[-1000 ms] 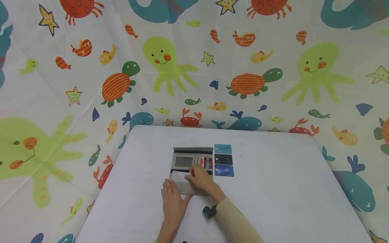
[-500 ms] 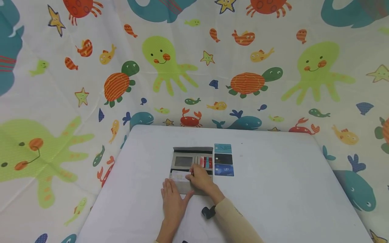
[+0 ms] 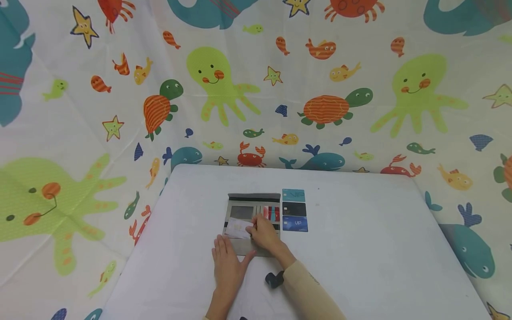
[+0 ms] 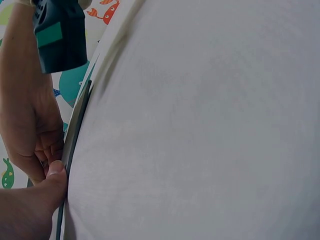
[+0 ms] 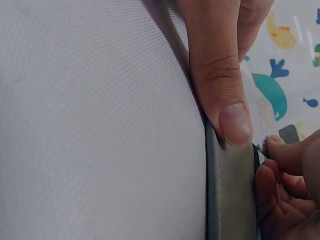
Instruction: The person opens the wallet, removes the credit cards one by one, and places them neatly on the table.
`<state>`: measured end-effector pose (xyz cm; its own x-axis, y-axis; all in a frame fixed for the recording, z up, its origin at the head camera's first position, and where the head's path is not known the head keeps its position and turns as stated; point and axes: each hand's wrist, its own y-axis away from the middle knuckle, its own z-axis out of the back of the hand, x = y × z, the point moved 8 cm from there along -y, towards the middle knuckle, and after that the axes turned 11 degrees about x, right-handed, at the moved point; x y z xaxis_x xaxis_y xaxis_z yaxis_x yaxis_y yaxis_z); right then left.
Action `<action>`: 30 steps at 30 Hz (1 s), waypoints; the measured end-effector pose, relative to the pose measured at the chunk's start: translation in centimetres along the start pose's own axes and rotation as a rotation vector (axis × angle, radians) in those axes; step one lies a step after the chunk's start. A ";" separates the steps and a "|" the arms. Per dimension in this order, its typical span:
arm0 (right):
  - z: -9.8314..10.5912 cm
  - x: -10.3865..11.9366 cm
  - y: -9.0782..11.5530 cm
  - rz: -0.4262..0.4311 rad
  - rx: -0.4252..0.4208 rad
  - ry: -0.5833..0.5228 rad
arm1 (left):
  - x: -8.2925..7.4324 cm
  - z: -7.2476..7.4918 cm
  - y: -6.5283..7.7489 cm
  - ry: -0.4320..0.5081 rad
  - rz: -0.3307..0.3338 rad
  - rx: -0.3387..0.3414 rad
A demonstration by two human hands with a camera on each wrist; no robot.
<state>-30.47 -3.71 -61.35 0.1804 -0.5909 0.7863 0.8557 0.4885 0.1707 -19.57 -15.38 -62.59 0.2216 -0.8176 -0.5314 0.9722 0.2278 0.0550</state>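
Note:
An open grey wallet (image 3: 242, 245) with black bands lies on the table. My right hand (image 3: 266, 233) pinches the right end of a pale card (image 3: 237, 226), which slants over the wallet's left half, its left side low against the wallet. My left hand (image 3: 230, 269) lies with extended fingers at the wallet's lower left corner. In the right wrist view, the left thumb (image 5: 220, 85) presses on the wallet's near edge (image 5: 232, 200), and the curled right fingers (image 5: 287, 185) are close beside it. How deep the card sits is hidden.
Three cards are lined up right of the wallet: a teal card (image 3: 294, 195), a black card (image 3: 294, 209) and a blue card (image 3: 295, 224). Red-and-white cards (image 3: 272, 214) fill the wallet's upper right slots. A dark wrist camera (image 3: 274, 280) hangs by the right wrist.
The pale card has tilted and its left end has risen a little away from the wallet's lower pocket, with the right hand pinching it. The left hand stays in place.

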 end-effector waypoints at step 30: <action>3.0 -1.4 2.0 0.026 -0.134 -0.150 | 0.1 0.0 -0.1 0.015 0.014 0.028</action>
<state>-30.48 -0.03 -60.37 0.1374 -0.4721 0.8708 0.9105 0.4064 0.0767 -19.63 -15.45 -62.65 0.2345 -0.8062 -0.5431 0.9707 0.2240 0.0866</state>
